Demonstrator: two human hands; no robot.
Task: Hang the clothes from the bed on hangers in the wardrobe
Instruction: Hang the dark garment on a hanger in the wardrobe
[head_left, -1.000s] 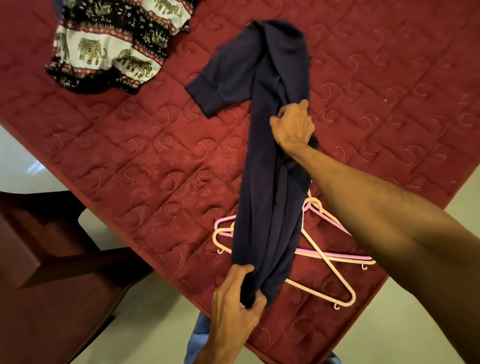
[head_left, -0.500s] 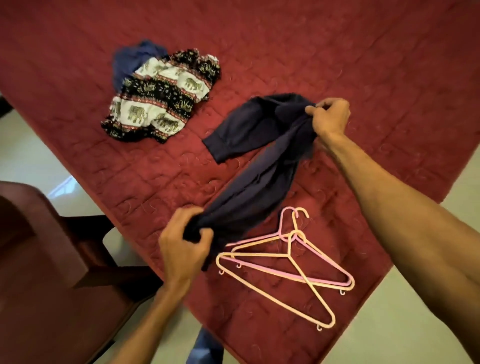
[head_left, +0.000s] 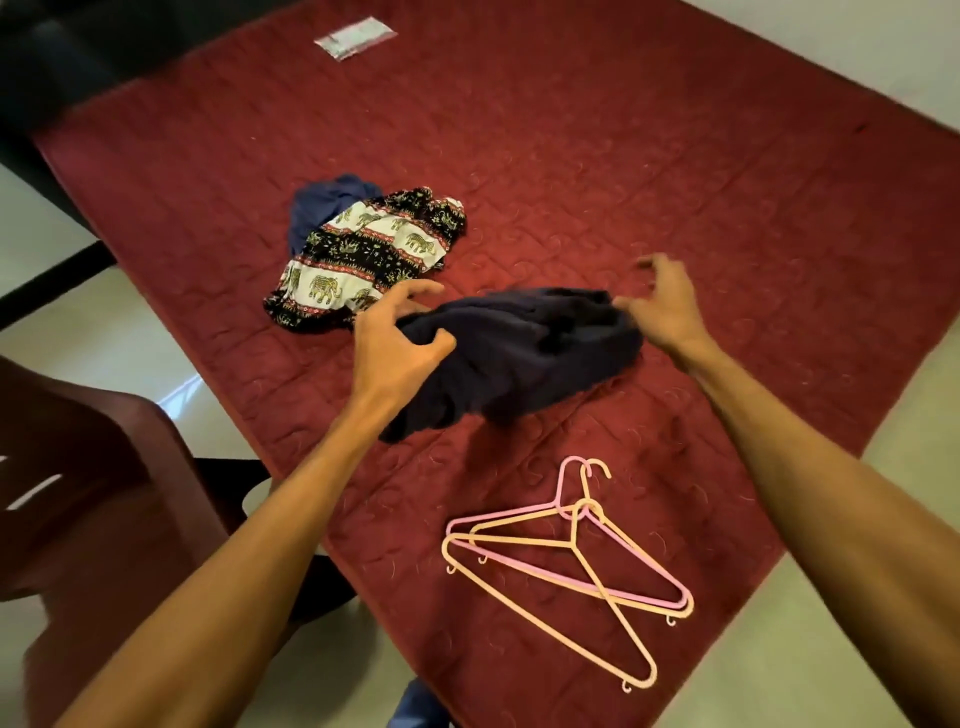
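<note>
I stood at the corner of the bed (head_left: 675, 156), which filled most of my view with its dark red quilted cover, stitched all over in small swirls. The navy garment (head_left: 519, 353) lay bunched on that cover in front of me, about midway across. My left hand (head_left: 400, 343) gripped its left end, fingers (head_left: 415, 291) and thumb curled into the cloth. My right hand (head_left: 665, 306) was at the other end with its fingers spread and loosely bent, holding nothing that I could see; it was blurred, so I could not tell whether the thumb touched the fabric.

Just beyond my left hand lay the elephant-print garment (head_left: 369, 254), crumpled, with a blue garment (head_left: 327, 200) partly tucked under its far edge. The hangers (head_left: 573, 535), pink and cream, lay flat and overlapped on the cover near the bed's corner, closer to me than the navy garment and apart from it. A small clear packet (head_left: 356, 37) rested at the far side of the bed.

Pale, glossy floor (head_left: 831, 649) showed on both sides of the bed. A dark reddish-brown chair (head_left: 104, 493) stood on my left, close to the bed's edge, and dark furniture (head_left: 52, 67) filled the far left corner.
</note>
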